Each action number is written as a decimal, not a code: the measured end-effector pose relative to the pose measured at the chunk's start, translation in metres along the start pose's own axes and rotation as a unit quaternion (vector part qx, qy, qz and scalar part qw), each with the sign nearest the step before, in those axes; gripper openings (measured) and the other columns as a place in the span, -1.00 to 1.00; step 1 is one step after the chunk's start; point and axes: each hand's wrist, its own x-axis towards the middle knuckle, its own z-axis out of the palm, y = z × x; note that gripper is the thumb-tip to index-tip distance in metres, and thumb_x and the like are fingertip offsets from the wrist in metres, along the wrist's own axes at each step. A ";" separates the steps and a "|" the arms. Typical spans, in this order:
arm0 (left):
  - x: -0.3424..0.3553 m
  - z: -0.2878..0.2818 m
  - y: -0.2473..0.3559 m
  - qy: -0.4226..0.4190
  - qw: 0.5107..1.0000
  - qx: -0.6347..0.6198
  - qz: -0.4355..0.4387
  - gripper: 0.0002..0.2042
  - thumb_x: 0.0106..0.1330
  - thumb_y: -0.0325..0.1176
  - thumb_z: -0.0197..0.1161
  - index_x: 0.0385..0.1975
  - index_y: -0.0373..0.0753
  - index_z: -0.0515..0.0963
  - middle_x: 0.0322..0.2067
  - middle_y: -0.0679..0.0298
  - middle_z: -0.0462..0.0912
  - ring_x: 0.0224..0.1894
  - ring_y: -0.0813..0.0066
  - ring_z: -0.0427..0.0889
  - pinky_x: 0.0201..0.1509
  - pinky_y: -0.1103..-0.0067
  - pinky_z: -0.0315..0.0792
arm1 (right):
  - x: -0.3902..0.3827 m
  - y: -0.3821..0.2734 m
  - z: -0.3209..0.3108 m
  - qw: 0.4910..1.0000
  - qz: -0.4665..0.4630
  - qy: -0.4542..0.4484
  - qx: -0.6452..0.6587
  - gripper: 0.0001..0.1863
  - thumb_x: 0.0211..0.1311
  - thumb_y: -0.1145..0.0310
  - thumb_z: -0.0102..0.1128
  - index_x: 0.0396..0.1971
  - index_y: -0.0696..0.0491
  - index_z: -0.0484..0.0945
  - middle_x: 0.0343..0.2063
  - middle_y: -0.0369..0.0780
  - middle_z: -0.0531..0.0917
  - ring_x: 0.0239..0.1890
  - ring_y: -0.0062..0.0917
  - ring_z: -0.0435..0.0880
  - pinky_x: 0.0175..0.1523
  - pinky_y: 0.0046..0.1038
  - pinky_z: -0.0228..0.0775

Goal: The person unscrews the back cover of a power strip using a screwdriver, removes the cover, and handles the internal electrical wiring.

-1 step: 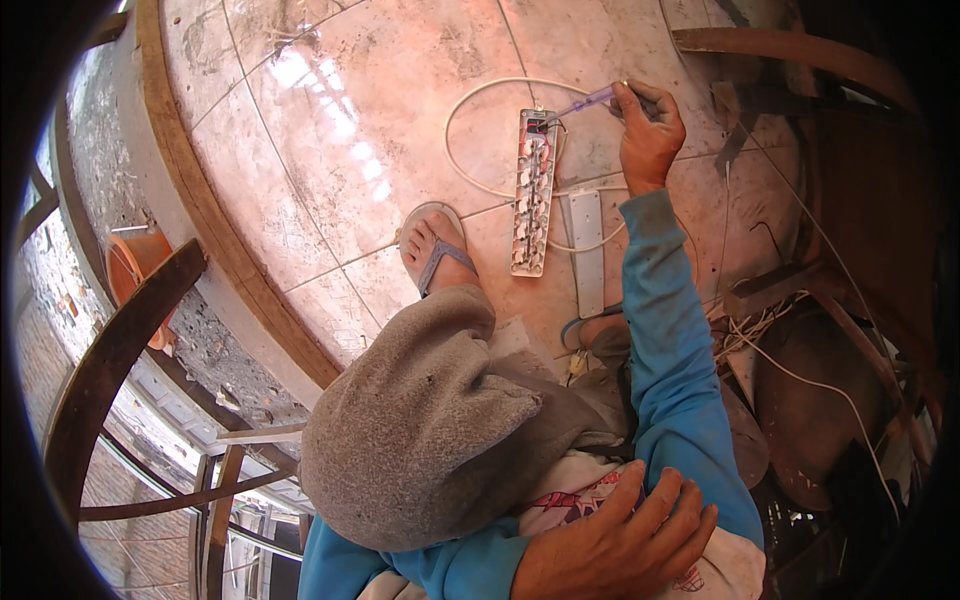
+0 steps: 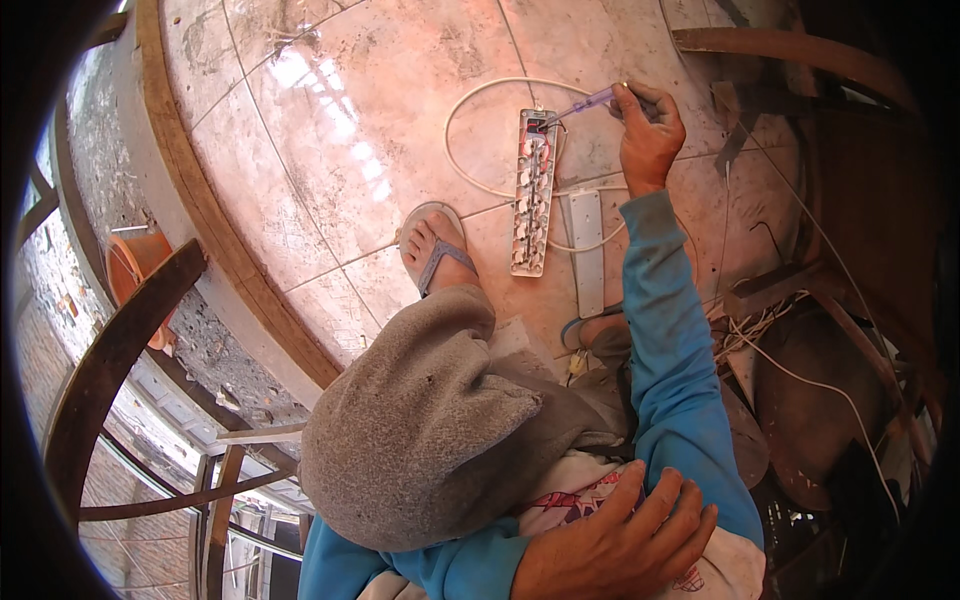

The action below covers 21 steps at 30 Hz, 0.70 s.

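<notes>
Head view: right grip (image 2: 652, 130) is pinching a see-through purple screwdriver (image 2: 597, 98) by its handle, thumb pressing against the fingers; left grip (image 2: 620, 535) is resting, fingers loosely spread, over the shirt and the right upper sleeve, holding nothing I can make out. Opened power strip (image 2: 533, 200) is lying on the tiled floor (image 2: 330, 180), insides facing up, screwdriver tip reaching its far end; whether they are touching, I cannot tell. Strip is looking light and stiff, probably plastic-shelled, its bared wires and contacts seeming fragile; the long side walls are offering the safest hold. Screwdriver is looking light, hard, perhaps slippery; the thick handle is suiting fingertips. Counting: one screwdriver, one strip, one long white cover (image 2: 588, 255) lying beside it, two sandals (image 2: 433, 265), one partly hidden; contacts are showing too small for counting.
</notes>
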 end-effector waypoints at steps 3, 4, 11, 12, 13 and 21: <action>0.000 0.000 0.000 0.000 1.000 0.007 0.002 -0.64 0.32 -0.17 0.09 0.04 -0.18 0.55 0.00 0.13 0.57 0.11 0.11 0.50 0.22 0.03 0.34 | -0.003 0.001 -0.002 1.000 0.004 -0.003 0.005 -0.83 0.19 0.54 0.42 -0.27 0.24 0.62 -0.42 -0.23 0.70 -0.41 -0.64 0.64 -0.25 -0.59 0.57; 0.000 0.000 0.000 -0.002 1.000 0.009 0.003 -0.64 0.32 -0.17 0.09 0.04 -0.18 0.55 0.00 0.13 0.57 0.11 0.11 0.51 0.22 0.03 0.34 | -0.004 0.001 -0.001 1.000 0.003 -0.002 0.003 -0.83 0.19 0.54 0.42 -0.27 0.24 0.62 -0.42 -0.23 0.71 -0.41 -0.64 0.64 -0.25 -0.59 0.57; 0.000 0.000 0.000 -0.001 1.000 -0.004 0.001 -0.63 0.32 -0.17 0.09 0.04 -0.19 0.55 0.01 0.11 0.57 0.11 0.10 0.51 0.22 0.02 0.34 | -0.006 0.006 0.001 1.000 -0.006 -0.001 0.004 -0.83 0.20 0.53 0.43 -0.27 0.23 0.62 -0.41 -0.24 0.71 -0.40 -0.65 0.64 -0.25 -0.59 0.56; 0.000 0.000 0.000 -0.001 1.000 -0.005 0.001 -0.63 0.32 -0.16 0.09 0.04 -0.19 0.55 0.01 0.11 0.57 0.11 0.10 0.51 0.22 0.02 0.34 | -0.006 0.006 0.001 1.000 -0.008 0.000 0.003 -0.83 0.20 0.53 0.43 -0.27 0.23 0.63 -0.41 -0.24 0.71 -0.40 -0.65 0.64 -0.25 -0.59 0.56; 0.000 0.001 0.000 -0.002 1.000 -0.005 0.000 -0.63 0.32 -0.16 0.09 0.04 -0.19 0.55 0.01 0.11 0.57 0.11 0.10 0.51 0.22 0.02 0.34 | -0.006 0.006 0.001 1.000 -0.010 0.001 -0.001 -0.84 0.20 0.53 0.42 -0.27 0.23 0.63 -0.41 -0.24 0.71 -0.40 -0.65 0.65 -0.25 -0.59 0.56; -0.001 0.005 0.001 -0.007 1.000 -0.004 0.002 -0.60 0.36 -0.15 0.06 0.09 -0.22 0.52 0.02 0.10 0.56 0.11 0.10 0.52 0.19 0.07 0.37 | -0.005 0.006 0.000 1.000 -0.012 0.000 -0.010 -0.84 0.20 0.53 0.42 -0.27 0.23 0.63 -0.42 -0.23 0.71 -0.40 -0.65 0.65 -0.25 -0.59 0.57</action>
